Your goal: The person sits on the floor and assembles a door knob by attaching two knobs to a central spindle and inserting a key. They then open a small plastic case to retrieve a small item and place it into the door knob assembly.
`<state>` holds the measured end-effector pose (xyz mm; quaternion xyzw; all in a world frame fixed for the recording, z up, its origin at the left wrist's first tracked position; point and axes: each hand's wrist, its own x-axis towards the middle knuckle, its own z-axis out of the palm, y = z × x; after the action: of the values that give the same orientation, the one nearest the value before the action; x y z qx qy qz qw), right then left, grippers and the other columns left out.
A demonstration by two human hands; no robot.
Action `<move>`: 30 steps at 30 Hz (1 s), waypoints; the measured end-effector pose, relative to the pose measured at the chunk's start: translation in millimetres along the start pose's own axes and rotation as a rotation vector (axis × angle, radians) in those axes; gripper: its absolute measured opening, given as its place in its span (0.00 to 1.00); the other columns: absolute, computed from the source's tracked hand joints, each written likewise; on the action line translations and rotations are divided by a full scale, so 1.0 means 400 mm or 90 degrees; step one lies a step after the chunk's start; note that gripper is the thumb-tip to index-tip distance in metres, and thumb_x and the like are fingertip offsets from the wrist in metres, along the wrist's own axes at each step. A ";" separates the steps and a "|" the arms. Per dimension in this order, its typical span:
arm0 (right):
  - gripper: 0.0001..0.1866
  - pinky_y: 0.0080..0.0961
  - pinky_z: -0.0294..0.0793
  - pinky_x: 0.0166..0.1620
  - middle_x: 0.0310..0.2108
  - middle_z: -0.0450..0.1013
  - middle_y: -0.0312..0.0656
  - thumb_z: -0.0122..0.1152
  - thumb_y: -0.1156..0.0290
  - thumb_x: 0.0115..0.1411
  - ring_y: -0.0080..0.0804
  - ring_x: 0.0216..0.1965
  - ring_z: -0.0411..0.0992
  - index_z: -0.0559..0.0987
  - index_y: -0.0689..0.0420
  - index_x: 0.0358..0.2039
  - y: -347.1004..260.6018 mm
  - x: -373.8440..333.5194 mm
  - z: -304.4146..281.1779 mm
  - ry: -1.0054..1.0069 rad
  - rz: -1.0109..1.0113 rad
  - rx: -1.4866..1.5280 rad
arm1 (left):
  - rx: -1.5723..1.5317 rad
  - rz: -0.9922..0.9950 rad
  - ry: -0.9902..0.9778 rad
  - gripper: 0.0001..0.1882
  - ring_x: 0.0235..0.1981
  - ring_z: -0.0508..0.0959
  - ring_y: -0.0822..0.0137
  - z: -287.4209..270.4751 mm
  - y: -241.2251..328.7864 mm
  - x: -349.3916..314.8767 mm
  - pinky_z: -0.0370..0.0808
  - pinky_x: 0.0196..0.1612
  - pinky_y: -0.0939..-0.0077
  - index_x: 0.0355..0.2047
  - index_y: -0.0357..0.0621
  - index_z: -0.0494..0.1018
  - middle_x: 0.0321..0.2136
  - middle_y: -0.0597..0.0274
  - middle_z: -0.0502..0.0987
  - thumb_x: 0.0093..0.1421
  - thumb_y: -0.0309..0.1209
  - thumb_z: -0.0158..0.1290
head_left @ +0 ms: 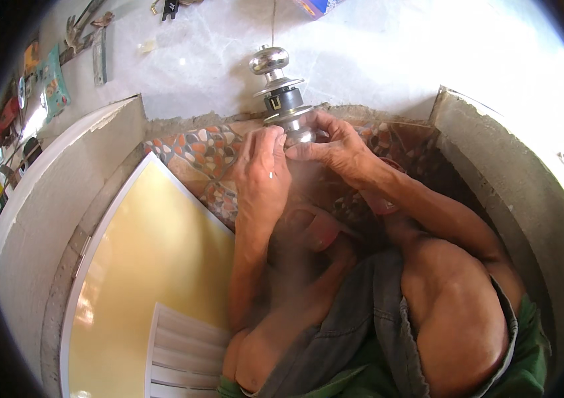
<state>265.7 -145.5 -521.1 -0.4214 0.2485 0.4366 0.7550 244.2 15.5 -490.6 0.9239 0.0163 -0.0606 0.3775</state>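
Note:
A silver doorknob set (pixel 283 98) stands out in front of me, with a round knob at each end, metal rose plates and a dark latch body between them. My right hand (pixel 343 151) grips the near knob, thumb and fingers on either side of it. Against the left side of the same knob, my left hand (pixel 262 169) is closed with its fingertips pressed together. Whether those fingertips also pinch something small is hidden. A small white speck shows on the back of the left hand.
A yellow door panel (pixel 136 245) with white louvres leans at my left. Concrete door-frame sides (pixel 63 179) rise on both sides. Beyond the pebble-patterned floor (pixel 192 159) lies pale tile with a hammer (pixel 76 33), a metal strip (pixel 99 58) and a teal packet (pixel 53 83).

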 end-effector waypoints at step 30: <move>0.26 0.23 0.75 0.44 0.40 0.76 0.41 0.73 0.80 0.53 0.23 0.41 0.73 0.72 0.67 0.50 0.024 0.007 0.007 0.039 -0.057 -0.085 | 0.077 -0.066 0.040 0.06 0.36 0.78 0.44 0.034 0.010 -0.018 0.75 0.39 0.55 0.39 0.38 0.74 0.34 0.47 0.78 0.65 0.27 0.53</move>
<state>258.5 -139.3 -525.7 -0.4949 0.2222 0.4049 0.7360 235.8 3.5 -496.6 0.9443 0.0722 -0.0522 0.3167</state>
